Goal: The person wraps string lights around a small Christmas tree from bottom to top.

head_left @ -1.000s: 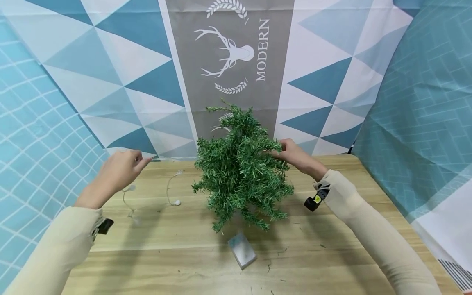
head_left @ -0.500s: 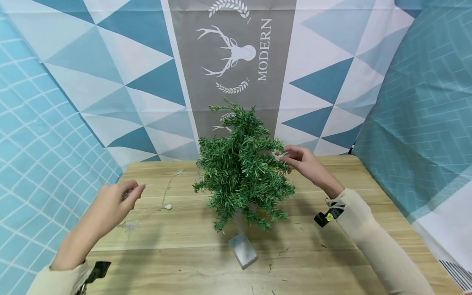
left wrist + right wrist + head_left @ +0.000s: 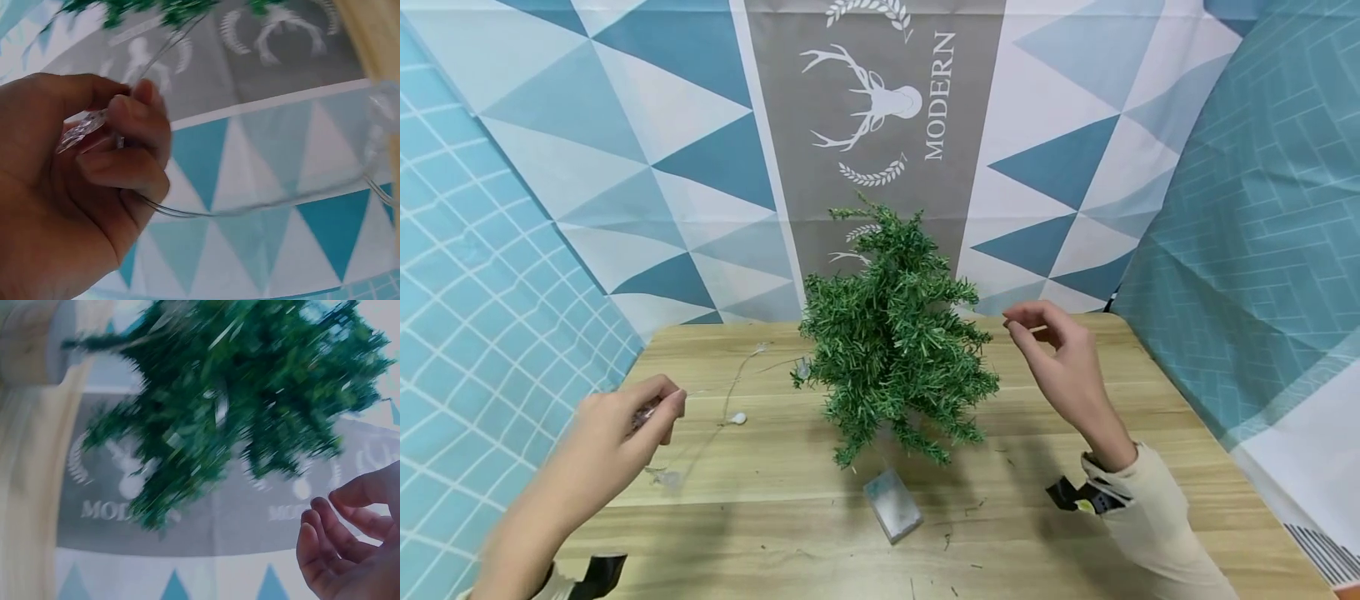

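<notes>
A small artificial pine tree [image 3: 895, 333] stands upright in the middle of the wooden table. At its left my left hand [image 3: 602, 433] pinches a thin string-light wire [image 3: 262, 203], with a clear faceted plastic piece [image 3: 84, 131] tucked inside the curled fingers. The wire leads from this hand up toward the branches. To the right of the tree my right hand [image 3: 1067, 358] hovers apart from it, fingers loosely bent and nothing between them. In the right wrist view blurred green branches [image 3: 225, 394] hang beside the fingertips.
Loose wire with a white round piece [image 3: 739, 418] trails on the table left of the tree. Clear pieces lie near the left hand [image 3: 670, 479] and at the left branches [image 3: 803, 367]. A small whitish block [image 3: 892, 504] lies in front. Patterned cloth [image 3: 700, 150] hangs behind.
My left hand has come down and toward me, drawing wire with it. The right hand has left the branches and moved to the right. Wire now stretches toward the tree's left side.
</notes>
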`<state>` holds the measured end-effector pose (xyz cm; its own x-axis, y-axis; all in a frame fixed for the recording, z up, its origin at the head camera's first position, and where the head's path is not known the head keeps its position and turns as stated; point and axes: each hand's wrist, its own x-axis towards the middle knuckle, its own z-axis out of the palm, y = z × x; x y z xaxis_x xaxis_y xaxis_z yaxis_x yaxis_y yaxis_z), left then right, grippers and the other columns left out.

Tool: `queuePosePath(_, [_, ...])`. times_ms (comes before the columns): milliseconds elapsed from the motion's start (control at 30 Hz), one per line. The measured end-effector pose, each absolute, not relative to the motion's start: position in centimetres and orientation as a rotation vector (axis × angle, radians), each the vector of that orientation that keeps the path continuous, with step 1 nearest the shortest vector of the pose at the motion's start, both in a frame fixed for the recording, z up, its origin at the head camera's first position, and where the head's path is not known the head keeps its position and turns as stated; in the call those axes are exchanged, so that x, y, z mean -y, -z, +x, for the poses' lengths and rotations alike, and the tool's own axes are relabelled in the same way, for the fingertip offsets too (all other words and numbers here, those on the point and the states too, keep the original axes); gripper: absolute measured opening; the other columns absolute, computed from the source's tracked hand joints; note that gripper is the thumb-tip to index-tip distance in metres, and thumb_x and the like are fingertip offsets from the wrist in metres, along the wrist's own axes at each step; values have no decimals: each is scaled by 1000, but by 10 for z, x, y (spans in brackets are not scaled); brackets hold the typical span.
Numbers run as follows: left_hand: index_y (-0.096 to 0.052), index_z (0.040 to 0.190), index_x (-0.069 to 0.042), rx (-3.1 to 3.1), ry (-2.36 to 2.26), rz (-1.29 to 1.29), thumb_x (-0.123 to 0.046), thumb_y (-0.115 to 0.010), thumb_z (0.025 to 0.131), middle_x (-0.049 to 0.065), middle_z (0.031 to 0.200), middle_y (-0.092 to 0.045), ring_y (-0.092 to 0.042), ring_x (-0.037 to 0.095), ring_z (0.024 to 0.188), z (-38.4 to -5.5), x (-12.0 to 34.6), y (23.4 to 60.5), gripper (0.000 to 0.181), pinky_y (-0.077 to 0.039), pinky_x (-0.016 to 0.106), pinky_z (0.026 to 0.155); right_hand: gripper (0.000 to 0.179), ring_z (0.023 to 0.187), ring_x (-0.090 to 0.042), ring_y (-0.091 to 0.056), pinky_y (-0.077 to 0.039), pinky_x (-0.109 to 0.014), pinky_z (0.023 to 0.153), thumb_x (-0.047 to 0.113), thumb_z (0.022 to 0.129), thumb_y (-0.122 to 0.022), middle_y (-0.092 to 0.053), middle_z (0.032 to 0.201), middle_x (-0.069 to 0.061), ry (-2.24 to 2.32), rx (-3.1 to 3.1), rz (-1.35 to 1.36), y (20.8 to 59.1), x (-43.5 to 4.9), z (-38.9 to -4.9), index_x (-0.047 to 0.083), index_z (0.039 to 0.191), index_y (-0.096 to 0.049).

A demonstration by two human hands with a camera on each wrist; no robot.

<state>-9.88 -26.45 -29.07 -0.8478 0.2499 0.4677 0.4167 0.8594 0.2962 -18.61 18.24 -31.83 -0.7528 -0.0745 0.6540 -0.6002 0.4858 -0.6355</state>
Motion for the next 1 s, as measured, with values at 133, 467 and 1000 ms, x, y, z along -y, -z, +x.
queuePosePath(133, [-48,70,-28,2614,540,-495,-18,-49,92,-14,56,-40,-33,1,42,-89,260,283,24,-28,17,43,14,78,-14,-59,-47,-21,67,13,88,-57,-63,90,2,-1288,2102,554,308,-173,-165,17,98,-64])
queuePosePath(467, [-49,74,-31,2544,611,-655,-11,-54,89,-17,59,-40,-36,-3,47,-70,228,272,25,-29,11,47,10,59,-18,-52,-44,-21,54,-12,80,-54,-53,70,-15,-1569,1503,560,262,-134,-100,-19,87,-52])
queuePosePath(1000, [-56,112,-34,2506,1057,-558,-17,-48,93,-19,75,-62,-60,0,69,-69,183,267,27,-49,19,59,27,88,-16,-61,-51,-30,76,0,87,-54,-62,98,-3,-1736,2157,1047,278,-66,-73,8,111,-46])
